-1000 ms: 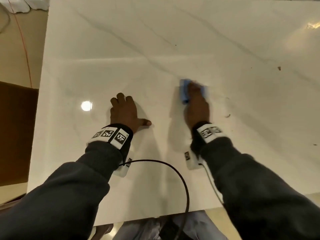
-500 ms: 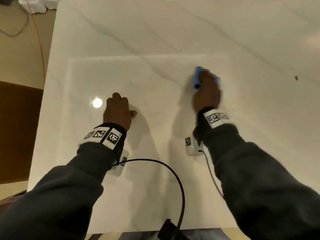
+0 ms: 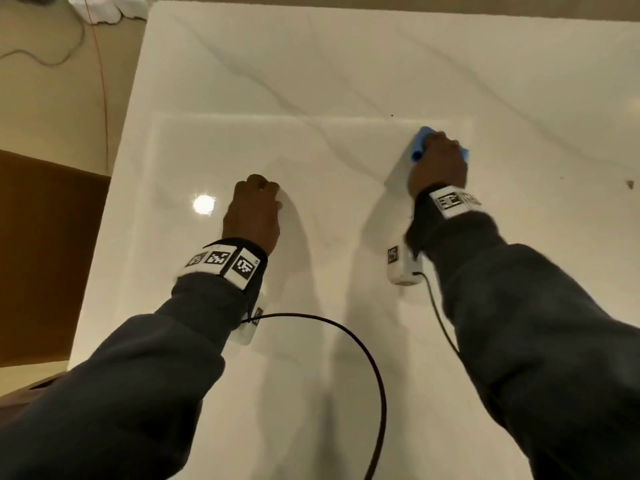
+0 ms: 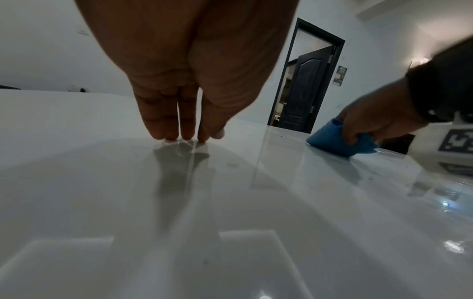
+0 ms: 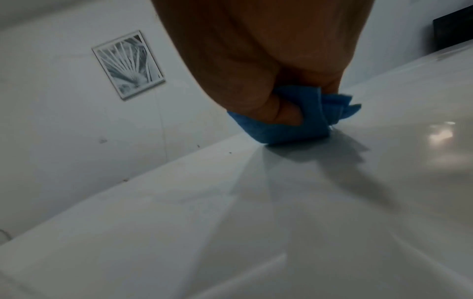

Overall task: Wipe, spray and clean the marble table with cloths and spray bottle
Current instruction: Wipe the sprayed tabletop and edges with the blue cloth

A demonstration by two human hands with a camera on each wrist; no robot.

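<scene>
The white marble table with grey veins fills the head view. My right hand grips a crumpled blue cloth and presses it on the table at the centre right. In the right wrist view the fingers curl round the cloth. My left hand is arched at the centre left and holds nothing. Its straight fingertips touch the glossy surface. The left wrist view also shows the cloth under the right hand. No spray bottle is in view.
A brown crumb lies near the right edge and a dark speck just beyond the cloth. A black cable loops over the near table. Left of the table are floor, a brown panel and an orange wire.
My right hand has pushed the blue cloth farther away and to the right. My left hand has risen from lying flat with spread fingers onto its fingertips.
</scene>
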